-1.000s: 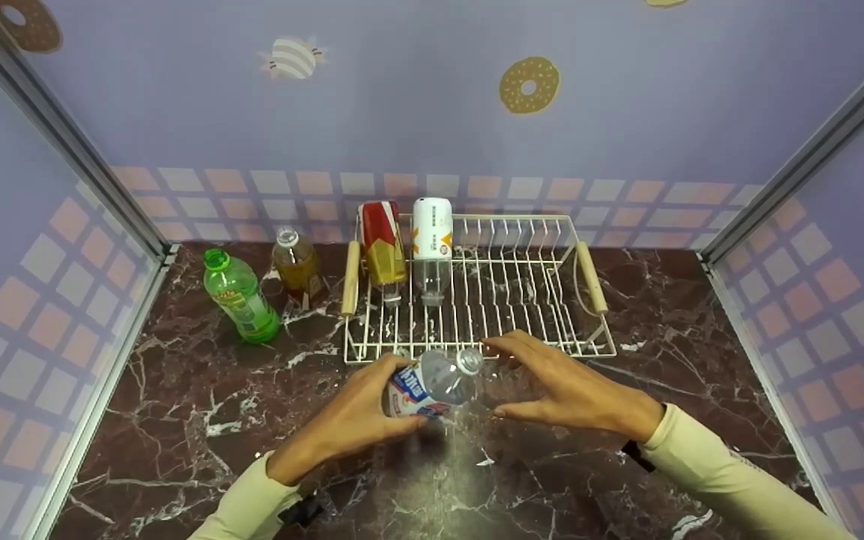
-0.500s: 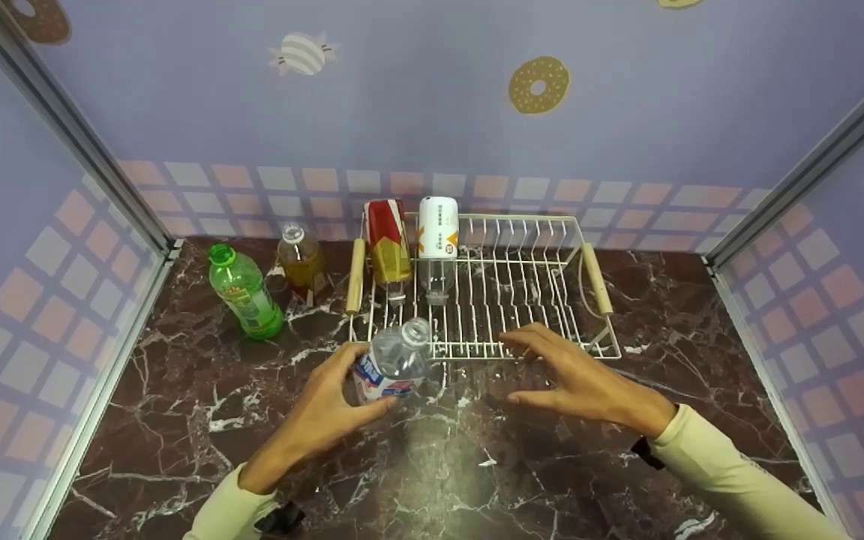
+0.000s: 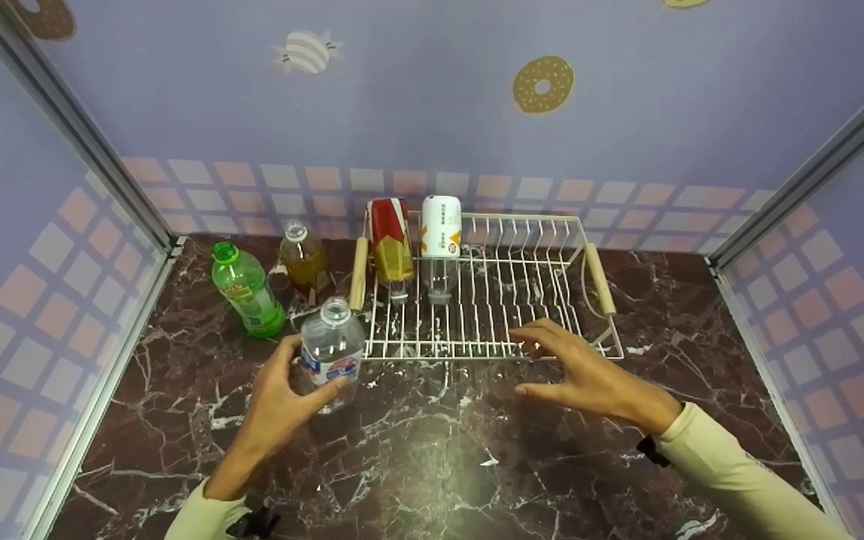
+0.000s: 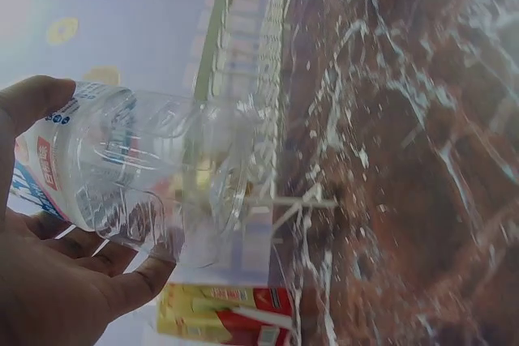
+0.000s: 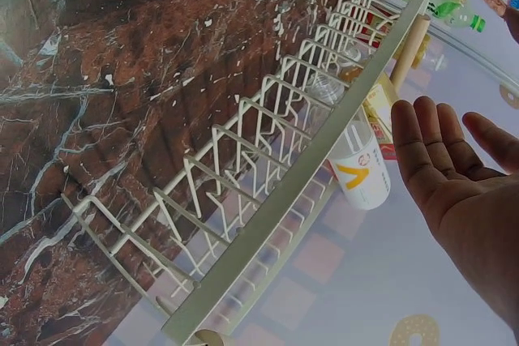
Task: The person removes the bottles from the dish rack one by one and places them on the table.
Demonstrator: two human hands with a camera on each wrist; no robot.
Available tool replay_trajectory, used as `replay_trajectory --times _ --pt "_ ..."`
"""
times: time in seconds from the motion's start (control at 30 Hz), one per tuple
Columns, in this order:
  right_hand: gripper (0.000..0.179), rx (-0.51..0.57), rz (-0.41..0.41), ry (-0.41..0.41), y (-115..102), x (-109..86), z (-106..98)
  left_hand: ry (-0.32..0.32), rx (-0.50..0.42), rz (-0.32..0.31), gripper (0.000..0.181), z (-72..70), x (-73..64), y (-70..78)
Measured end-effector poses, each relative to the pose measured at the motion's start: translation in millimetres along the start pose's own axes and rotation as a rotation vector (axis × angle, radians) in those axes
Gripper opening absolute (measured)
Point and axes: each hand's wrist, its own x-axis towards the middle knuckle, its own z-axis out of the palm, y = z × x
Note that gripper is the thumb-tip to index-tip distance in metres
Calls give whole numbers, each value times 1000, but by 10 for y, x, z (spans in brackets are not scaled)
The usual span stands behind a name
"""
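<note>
Clear bottle [image 3: 333, 337] partly behind left hand [image 3: 278, 405]

Printed panels [image 3: 432, 124] in metal frames round a marbled counter [image 3: 417, 465] with a wire rack [image 3: 477, 350] suggest a mock kitchen.

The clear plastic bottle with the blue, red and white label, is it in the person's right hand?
No, the left hand holds the clear plastic bottle, while the right hand, apart from it, holds nothing.

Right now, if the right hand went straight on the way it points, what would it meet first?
Probably the wire rack, though how high the right hand sits relative to it is unclear.
</note>
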Motion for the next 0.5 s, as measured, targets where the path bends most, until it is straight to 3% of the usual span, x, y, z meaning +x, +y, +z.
replay_trajectory --times 0.3,0.5 --pt "76 -1 23 4 27 0 12 129 -3 -31 71 -137 16 -279" --pt "76 -5 33 10 28 5 12 249 -22 -36 72 -178 54 -499"
